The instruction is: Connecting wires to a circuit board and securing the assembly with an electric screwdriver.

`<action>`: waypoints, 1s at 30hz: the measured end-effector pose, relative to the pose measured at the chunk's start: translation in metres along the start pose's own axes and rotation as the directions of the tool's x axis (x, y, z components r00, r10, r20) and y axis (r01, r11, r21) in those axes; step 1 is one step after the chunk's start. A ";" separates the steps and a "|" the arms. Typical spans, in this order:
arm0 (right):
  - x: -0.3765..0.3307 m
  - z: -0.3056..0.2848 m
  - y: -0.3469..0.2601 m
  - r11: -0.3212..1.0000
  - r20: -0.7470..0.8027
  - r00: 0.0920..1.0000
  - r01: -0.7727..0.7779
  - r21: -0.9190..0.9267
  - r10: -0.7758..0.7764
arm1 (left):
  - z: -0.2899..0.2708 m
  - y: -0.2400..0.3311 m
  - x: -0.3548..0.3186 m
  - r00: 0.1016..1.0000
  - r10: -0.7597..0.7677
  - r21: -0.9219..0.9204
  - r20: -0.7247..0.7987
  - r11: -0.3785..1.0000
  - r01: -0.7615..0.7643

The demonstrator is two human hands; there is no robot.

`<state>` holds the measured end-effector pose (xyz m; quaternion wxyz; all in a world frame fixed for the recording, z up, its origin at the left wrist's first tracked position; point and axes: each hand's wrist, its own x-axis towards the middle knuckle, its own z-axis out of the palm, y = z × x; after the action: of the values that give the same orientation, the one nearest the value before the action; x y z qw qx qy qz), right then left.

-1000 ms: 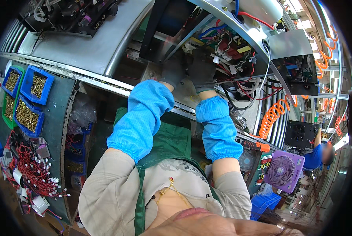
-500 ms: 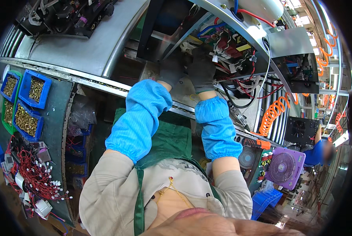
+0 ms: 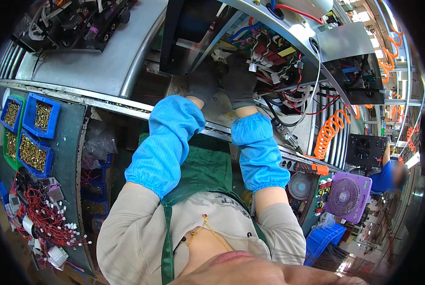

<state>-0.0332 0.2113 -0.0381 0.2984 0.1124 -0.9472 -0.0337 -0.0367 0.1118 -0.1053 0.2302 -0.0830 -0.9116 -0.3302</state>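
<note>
Both my hands wear dark gloves and reach into the lower part of an open metal machine housing (image 3: 288, 29). My left hand (image 3: 204, 86) is beside the dark panel (image 3: 179, 52) at the housing's left. Close to its right, my right hand (image 3: 241, 85) is next to the wiring bundle (image 3: 269, 66) with white connectors and dark red parts. The fingers of both hands fade into shadow, so what they touch or hold is hidden. Blue sleeve covers (image 3: 167, 137) wrap both forearms.
Blue bins (image 3: 41, 115) of brass-coloured screws and a heap of red wires (image 3: 46, 209) lie at the left. An orange-handled driver tool (image 3: 312, 168), a coiled orange hose (image 3: 330, 138) and a purple fan (image 3: 348, 197) are at the right. Another person (image 3: 386, 176) stands beyond.
The view has shifted slightly, so the housing appears a little further left and up. Both hands stay inside it, with little visible movement.
</note>
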 end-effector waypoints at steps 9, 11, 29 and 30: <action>0.001 0.004 0.002 0.996 -0.149 0.985 0.089 0.007 -0.087 | 0.007 -0.003 0.004 1.000 -0.028 -0.031 0.010 0.999 0.028; -0.004 0.005 -0.002 1.000 -0.184 0.983 0.015 0.014 -0.013 | 0.007 -0.003 0.002 0.990 -0.067 -0.050 0.120 0.996 0.074; -0.202 -0.097 0.179 0.867 0.240 0.850 -0.390 -0.311 0.468 | 0.030 -0.041 0.001 0.912 0.232 0.478 0.338 0.793 -0.378; -0.207 -0.097 0.186 0.879 0.362 0.822 -0.312 -0.362 0.441 | 0.024 -0.043 0.003 0.856 0.237 0.477 0.460 0.746 -0.464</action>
<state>0.1514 0.4404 -0.0496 0.0939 -0.1335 -0.9774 -0.1344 -0.0614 0.0944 -0.1446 0.1268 -0.2436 -0.9610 0.0313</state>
